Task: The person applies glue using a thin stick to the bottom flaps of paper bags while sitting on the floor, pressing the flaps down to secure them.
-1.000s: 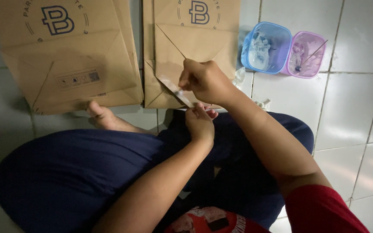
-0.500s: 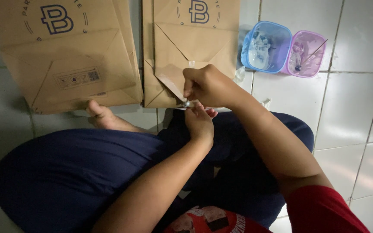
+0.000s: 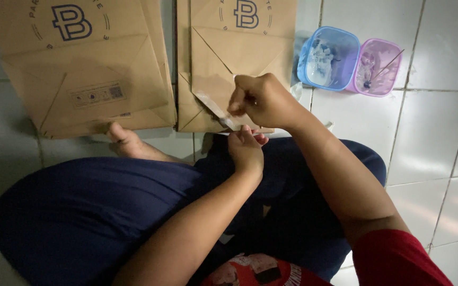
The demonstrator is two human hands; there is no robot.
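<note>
Right hand (image 3: 263, 100), centre of the frame: fingers curled closed, pinching a thin pale strip (image 3: 216, 108) that runs slantwise across the lower flap of the nearer paper bag (image 3: 229, 58); what the strip is cannot be told. Left hand (image 3: 246, 148), just below the right: fingers bent, fingertips pressing the bottom edge of the same bag near the strip's lower end; whether it grips anything cannot be told. Nearer paper bag: brown, flat, folded base toward the person, upper centre of the frame, lying on the white tiled floor (image 3: 441, 132). Second paper bag (image 3: 80, 69): brown, flat, upper left, beside the first with a narrow gap between them. Bare foot (image 3: 125, 142): just under the second bag's lower edge. Blue plastic tub (image 3: 328, 58) and pink plastic tub (image 3: 380, 68): upper right, touching side by side, a thin stick resting in the pink one. Dark blue trousers (image 3: 91, 212): lower half of the frame.
</note>
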